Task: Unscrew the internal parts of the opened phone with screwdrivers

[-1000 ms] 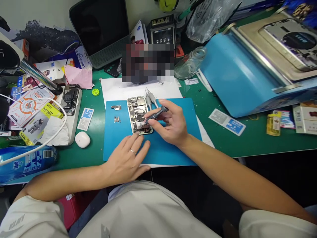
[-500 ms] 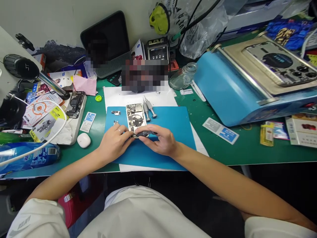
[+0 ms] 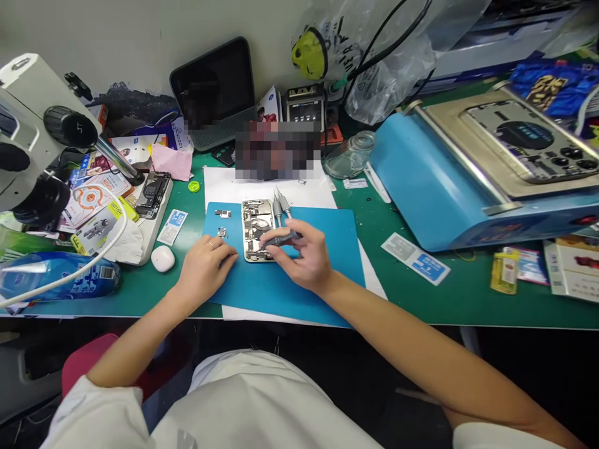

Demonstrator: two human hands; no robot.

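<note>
An opened smartphone with its inner parts exposed lies on the blue mat. Over its lower right end, my right hand grips a slim dark tool between thumb and fingers, tip pointing left at the phone; its exact kind is unclear. My left hand rests on the mat left of the phone, fingers curled together, with nothing visible in them. Just beyond that hand sit a small metal phone part and another small part. Grey screwdrivers lie right of the phone, partly hidden by my right hand.
A microscope stands at the left above boxes and another opened phone. A white earbud case is beside my left forearm. On the right are a glass jar and a blue machine bearing a phone back.
My left hand has drawn away from the phone to the left. My right hand has risen slightly with the tool, uncovering the phone's lower end. The camera view has shifted a little.
</note>
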